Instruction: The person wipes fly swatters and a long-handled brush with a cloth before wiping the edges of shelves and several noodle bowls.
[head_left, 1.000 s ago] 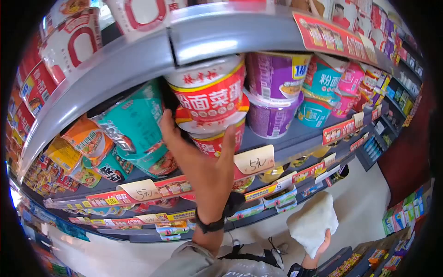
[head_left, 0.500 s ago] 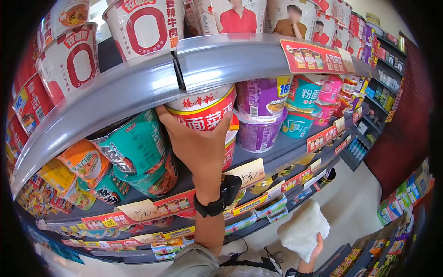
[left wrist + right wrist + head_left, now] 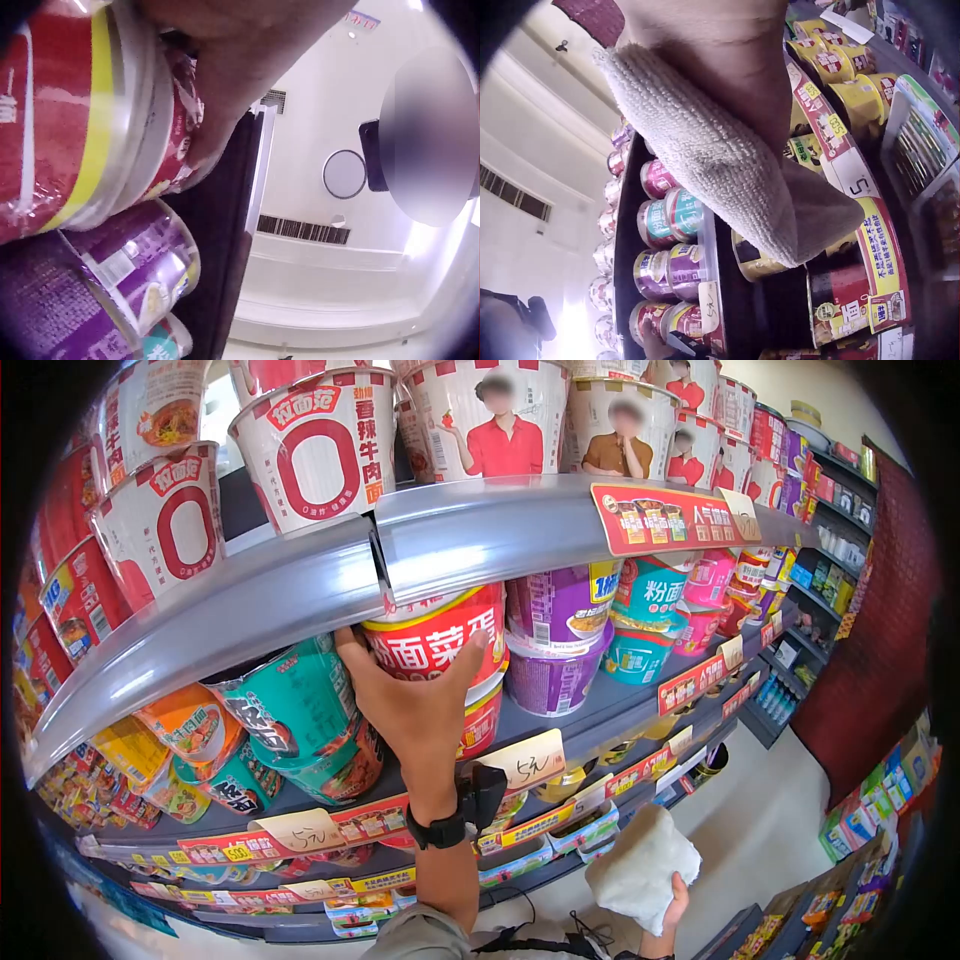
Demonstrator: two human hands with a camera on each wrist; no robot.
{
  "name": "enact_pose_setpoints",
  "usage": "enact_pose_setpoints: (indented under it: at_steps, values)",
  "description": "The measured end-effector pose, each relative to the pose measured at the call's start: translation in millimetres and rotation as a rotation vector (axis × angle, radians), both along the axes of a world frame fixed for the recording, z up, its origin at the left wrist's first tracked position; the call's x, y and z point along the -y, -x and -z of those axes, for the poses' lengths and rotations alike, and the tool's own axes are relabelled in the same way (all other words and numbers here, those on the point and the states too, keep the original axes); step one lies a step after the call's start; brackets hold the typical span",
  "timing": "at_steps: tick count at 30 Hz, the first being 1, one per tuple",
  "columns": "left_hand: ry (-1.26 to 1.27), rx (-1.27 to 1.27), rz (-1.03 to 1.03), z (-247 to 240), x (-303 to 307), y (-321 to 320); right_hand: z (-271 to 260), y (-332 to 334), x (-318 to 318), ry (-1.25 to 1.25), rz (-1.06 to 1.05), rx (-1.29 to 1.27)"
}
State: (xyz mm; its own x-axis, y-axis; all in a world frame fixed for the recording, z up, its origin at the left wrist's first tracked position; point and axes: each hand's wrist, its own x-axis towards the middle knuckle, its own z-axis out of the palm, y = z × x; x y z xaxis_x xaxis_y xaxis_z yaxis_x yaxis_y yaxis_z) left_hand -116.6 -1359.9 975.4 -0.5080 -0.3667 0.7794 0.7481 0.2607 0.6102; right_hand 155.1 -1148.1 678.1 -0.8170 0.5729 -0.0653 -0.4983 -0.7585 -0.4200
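Note:
My left hand (image 3: 415, 695) reaches up into the middle shelf and grips the upper red noodle bowl (image 3: 440, 635) of a stack, thumb on the left, fingers wrapped round its right side. A second red bowl (image 3: 483, 718) sits under it. In the left wrist view the palm (image 3: 225, 67) lies against the red bowl (image 3: 67, 127), with a purple bowl (image 3: 97, 292) below. My right hand (image 3: 672, 905) hangs low at my side and holds a white towel (image 3: 640, 865); the right wrist view shows the towel (image 3: 720, 161) draped from the hand (image 3: 727, 52).
Teal bowls (image 3: 295, 705) stand left of the red stack and purple bowls (image 3: 560, 640) to its right. A grey shelf edge (image 3: 300, 575) overhangs the hand, with white and red bowls (image 3: 320, 450) above. Price tags (image 3: 525, 760) line the lower shelf. Pale floor (image 3: 770, 830) lies at right.
The red bowl with my left hand round it has gone further back under the upper shelf edge. The view has tilted up, and the towel hand stays low.

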Motion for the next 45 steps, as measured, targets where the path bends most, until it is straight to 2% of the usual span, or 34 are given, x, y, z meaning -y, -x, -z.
enact_pose_setpoints:
  at_steps: [5,6,9,14,17,19,21,24,25,26,27,29,30,33,35,36,37,39,40,43,45]
  values:
    - [0.032,-0.065,0.088,13.3,7.4,-3.7,-1.2,1.2,0.6,-0.033,-0.023,-0.005]
    - [-0.057,-0.009,0.191,12.7,7.1,-8.5,-0.7,1.0,1.4,-0.038,-0.023,-0.006]
    - [-0.062,-0.084,0.261,15.0,7.1,-13.9,0.6,-0.3,1.8,-0.018,-0.045,-0.006]
    - [-0.028,-0.019,0.274,13.6,9.4,-36.0,-5.5,-2.9,10.1,-0.036,-0.035,0.001]
    - [0.091,-0.112,0.227,22.7,15.8,-45.9,-9.8,-4.7,11.8,-0.043,-0.024,-0.009]
    - [0.043,-0.129,0.343,37.1,13.5,-59.2,-15.6,-7.8,5.8,-0.081,0.022,-0.002]
    - [-0.056,-0.038,0.615,56.7,10.9,-83.0,-28.5,-9.6,-0.8,-0.128,0.116,0.023]
    - [0.119,-0.076,0.623,120.7,2.8,-93.6,-81.8,-17.6,5.2,-0.493,0.281,0.224]
    - [0.19,-0.155,0.722,128.6,-1.2,-98.8,-92.5,-21.2,11.0,-0.618,0.359,0.312]
    - [0.26,-0.228,0.829,132.5,-6.2,-104.6,-93.1,-29.8,18.4,-0.616,0.344,0.38]
    - [0.292,-0.174,0.988,150.3,-10.8,-110.5,-92.8,-36.7,25.4,-0.614,0.329,0.441]
    - [0.316,0.204,1.395,196.5,-6.4,-125.0,-127.0,-30.0,58.7,-0.558,0.351,0.164]
    - [0.33,0.327,1.477,207.0,-6.9,-130.1,-139.0,-32.1,70.2,-0.734,0.465,0.247]
    - [0.397,0.515,1.46,209.1,-7.5,-140.2,-139.9,-37.2,77.6,-0.854,0.511,0.286]
    - [0.431,0.615,1.411,210.7,-8.9,-142.8,-129.9,-39.0,74.9,-0.611,0.391,0.284]
    - [0.425,0.616,1.413,208.5,-14.4,-143.5,-126.6,-39.5,74.0,-0.563,0.394,0.307]
    - [0.413,0.591,1.421,205.0,-20.8,-145.0,-125.2,-40.4,70.7,-0.62,0.408,0.348]
    - [0.374,0.468,1.432,186.8,-37.2,-153.0,-124.4,-40.6,58.5,-0.739,0.438,0.422]
    - [0.351,0.388,1.43,177.6,-47.3,-158.1,-116.9,-44.6,47.3,-0.919,0.401,0.58]
    - [0.504,0.126,1.212,186.4,-68.1,-164.5,-132.5,-48.6,25.7,-1.074,0.155,0.941]
    - [0.614,-0.077,1.065,183.9,-84.2,-168.4,-135.8,-49.1,18.5,-1.135,0.138,0.885]
